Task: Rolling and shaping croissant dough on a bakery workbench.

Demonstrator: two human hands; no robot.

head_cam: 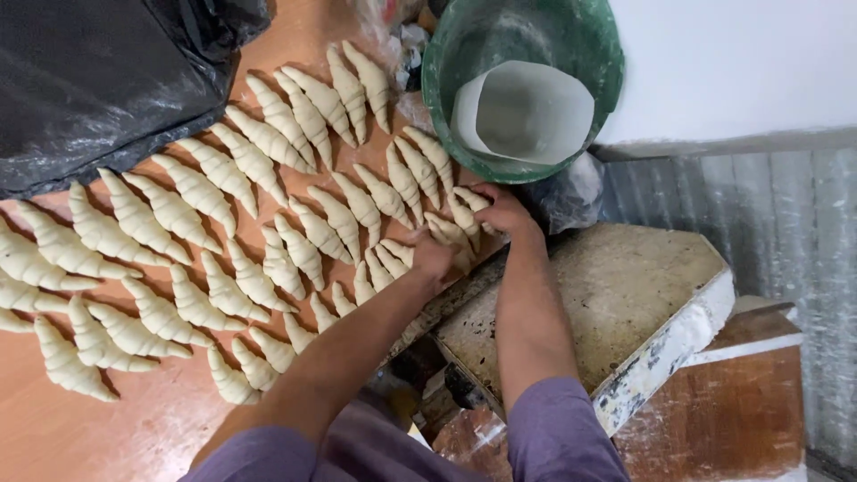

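Note:
Several raw, rolled croissant-shaped dough pieces [205, 232] lie in slanted rows on an orange-brown board [107, 428]. My left hand [432, 257] rests on the dough pieces at the board's right edge, fingers curled over one piece [448, 234]. My right hand [502, 211] is just beside it, fingers touching a dough piece [468, 205] in the same cluster. Both forearms reach in from the bottom, with purple sleeves.
A green bucket [589, 80] holding a curled white sheet [525, 112] stands at the top. A black plastic bag [98, 80] covers the top left. A floured stone slab [625, 295] on wooden blocks [723, 411] sits right, beside a corrugated metal wall [786, 232].

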